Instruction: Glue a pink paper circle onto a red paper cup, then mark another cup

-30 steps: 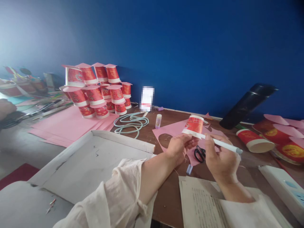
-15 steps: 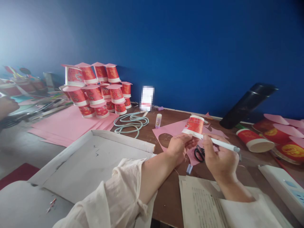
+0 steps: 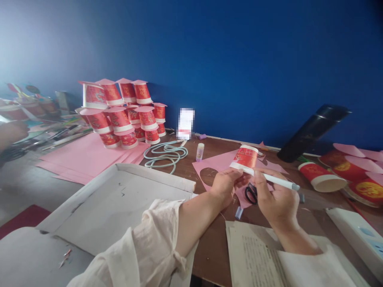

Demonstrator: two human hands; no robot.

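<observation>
My left hand grips a red patterned paper cup near its white band, the fingers closed around it. In my right hand is a white marker pen, its tip end at the cup's white band; whether the tip touches is too small to tell. Under the hands lie pink paper with a round hole cut out and black-handled scissors, partly hidden. A small pale purple cap rests below. Nearby stands a glue stick.
Stacked red cups with pink discs stand on pink sheets at left. A pale cable leads to a phone. A white box lid, papers, black bottle and lying cup surround the hands. Another person's hand is at far left.
The pen in my right hand has shifted slightly left and its back end is a little higher. The other person's hand at far left has moved slightly. My left hand stays nearly still.
</observation>
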